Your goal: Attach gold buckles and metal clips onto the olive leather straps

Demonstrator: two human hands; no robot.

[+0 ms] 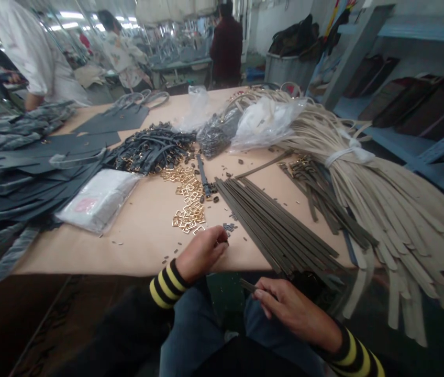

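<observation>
At the far left, dark blue-grey panels lie layered on the worktop, some edged with pale padding. A co-worker in a white top stands behind them. On the front of the panels rests a clear plastic packet with white contents and a pinkish patch. Just behind it is a heap of dark short straps with gold fittings. To the right, gold rectangular rings spread toward the front edge, and a single dark strap lies beside them.

The left hand, in a black cuff with yellow stripes, is over the front edge near the rings. Its fingers are curled in with the thumb close to them; a dark bit shows at the tips, but whether it is gripped I cannot tell. Beyond the hand sits a small cluster of grey-blue bits. Farther back is a white plastic bag.

Right of the cluster, long olive strips lie side by side, slanting to the front edge. Below them, off the worktop, the right hand has its thumb and fingers closed on a dark strip, whose end points left. At the far right, a tied beige bundle of straps hangs over the edge, near a blue shelf.
</observation>
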